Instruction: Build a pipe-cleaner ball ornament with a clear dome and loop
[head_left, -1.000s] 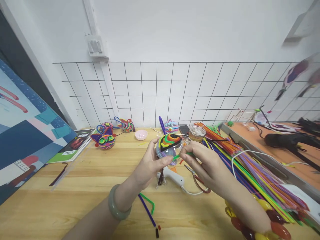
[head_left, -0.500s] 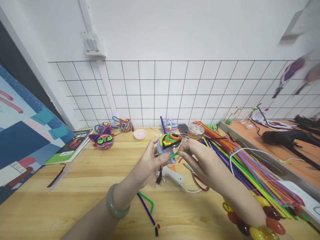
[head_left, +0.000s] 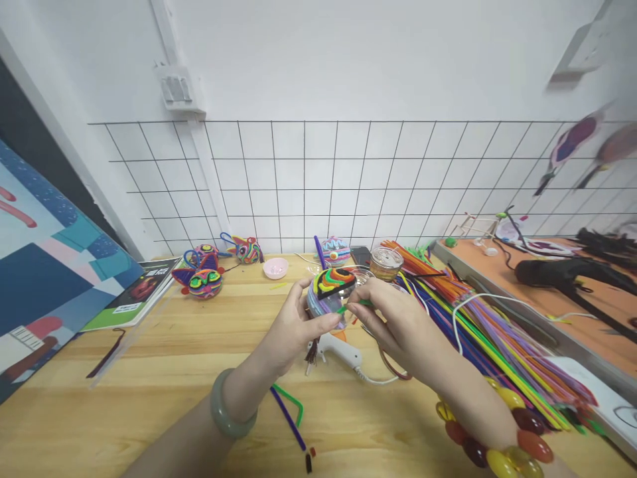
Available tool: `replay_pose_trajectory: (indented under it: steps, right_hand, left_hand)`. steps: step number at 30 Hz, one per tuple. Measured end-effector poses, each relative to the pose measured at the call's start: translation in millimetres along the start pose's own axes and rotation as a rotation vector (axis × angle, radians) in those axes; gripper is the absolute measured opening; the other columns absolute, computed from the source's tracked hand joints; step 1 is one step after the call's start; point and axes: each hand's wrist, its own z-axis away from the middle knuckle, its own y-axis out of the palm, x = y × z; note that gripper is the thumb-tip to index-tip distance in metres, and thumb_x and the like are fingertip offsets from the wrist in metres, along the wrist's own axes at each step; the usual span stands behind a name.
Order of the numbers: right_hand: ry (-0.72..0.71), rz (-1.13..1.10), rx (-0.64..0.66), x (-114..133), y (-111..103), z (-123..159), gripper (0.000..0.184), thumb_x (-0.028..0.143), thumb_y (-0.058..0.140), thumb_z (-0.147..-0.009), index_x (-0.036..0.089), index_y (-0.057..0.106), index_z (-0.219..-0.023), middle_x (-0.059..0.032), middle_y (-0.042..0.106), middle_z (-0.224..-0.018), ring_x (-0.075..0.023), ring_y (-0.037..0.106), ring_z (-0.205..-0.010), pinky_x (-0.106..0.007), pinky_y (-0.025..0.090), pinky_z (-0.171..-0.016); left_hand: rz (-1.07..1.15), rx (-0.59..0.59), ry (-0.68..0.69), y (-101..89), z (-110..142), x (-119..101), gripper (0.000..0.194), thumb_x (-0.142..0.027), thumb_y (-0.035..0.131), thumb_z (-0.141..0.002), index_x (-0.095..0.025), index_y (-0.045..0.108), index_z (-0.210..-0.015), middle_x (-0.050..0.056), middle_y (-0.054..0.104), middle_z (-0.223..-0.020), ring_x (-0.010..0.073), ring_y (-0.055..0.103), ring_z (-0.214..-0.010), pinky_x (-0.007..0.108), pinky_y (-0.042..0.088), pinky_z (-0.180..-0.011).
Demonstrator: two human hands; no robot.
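Observation:
My left hand (head_left: pixel 291 325) is closed around the left side of a clear plastic ball (head_left: pixel 334 292), partly covered with coils of coloured pipe cleaner in red, orange, yellow, green and black. A purple stem (head_left: pixel 319 252) sticks up from it, and a dark tassel (head_left: pixel 313 350) hangs below. In my right hand (head_left: pixel 391 318), thumb and forefinger pinch a green pipe cleaner (head_left: pixel 365 303) against the ball's uncovered right side. The left thumb lies near the green piece's other end. Under the hands rests a white hot glue gun (head_left: pixel 341 350), with scissors (head_left: pixel 393 364) partly hidden behind my right wrist.
Bundled pipe cleaners (head_left: pixel 497 352) spread along the right. Finished ornaments (head_left: pixel 204 282), a pink dish (head_left: pixel 275 268) and a round clear container (head_left: pixel 386 263) stand toward the back. Bent green and purple pipe cleaners (head_left: pixel 288 415) lie in front. A book (head_left: pixel 134 299) is at left.
The view has shifted slightly, moving the whole scene a little left. My hands keep their hold on the ball and the green pipe cleaner, with only a slight change in the right fingers.

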Motion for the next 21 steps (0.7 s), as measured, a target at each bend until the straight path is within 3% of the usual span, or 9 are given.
replay_pose_trajectory:
  steps: [9,21]
  right_hand:
    - [-0.026,-0.018,0.005,3.1,-2.1,-1.1,0.01,0.015,0.044,-0.094,0.017,0.05,-0.086,-0.0061,0.058,-0.081,-0.0177,0.054,-0.072,-0.029,0.044,-0.063]
    - [-0.06,-0.025,-0.031,4.1,-1.3,-1.3,0.01,0.017,0.045,-0.094,0.019,0.051,-0.087,-0.005,0.061,-0.082,-0.0166,0.057,-0.074,-0.028,0.046,-0.063]
  left_hand:
    - [-0.034,0.03,0.046,0.9,0.9,-0.7,0.058,-0.023,0.078,-0.067,-0.02,0.045,-0.116,0.01,0.056,-0.127,0.0251,0.053,-0.115,0.032,0.047,-0.089]
    - [-0.042,-0.01,0.052,2.4,-0.8,-1.2,0.064,-0.023,0.081,-0.062,-0.022,0.045,-0.114,0.009,0.057,-0.124,0.0251,0.057,-0.109,0.036,0.049,-0.089]
